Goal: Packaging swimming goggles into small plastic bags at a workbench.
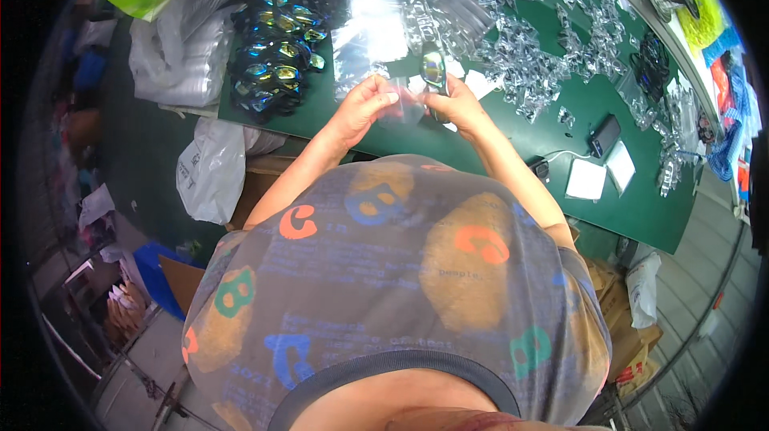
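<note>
Two bare hands meet near the upper centre of the frame, over the green counter (pixel 521 138). Transparency makes the outline of the clear plastic bag (pixel 404 112) between them hard to trace; the left hand (pixel 359 113) pinches its edge, thumb and index finger together. At the right hand (pixel 456 104), thumb and fingers are clamped on dark-framed mirrored eyewear (pixel 433 70); its lower part is partly hidden by that hand, and whether these fingers also touch the bag cannot be told. At upper left, a pile of mirrored eyewear (pixel 280 38) is cut off by the frame's top. Clear plastic pieces (pixel 525 58), too jumbled to separate, spread across the upper right.
</note>
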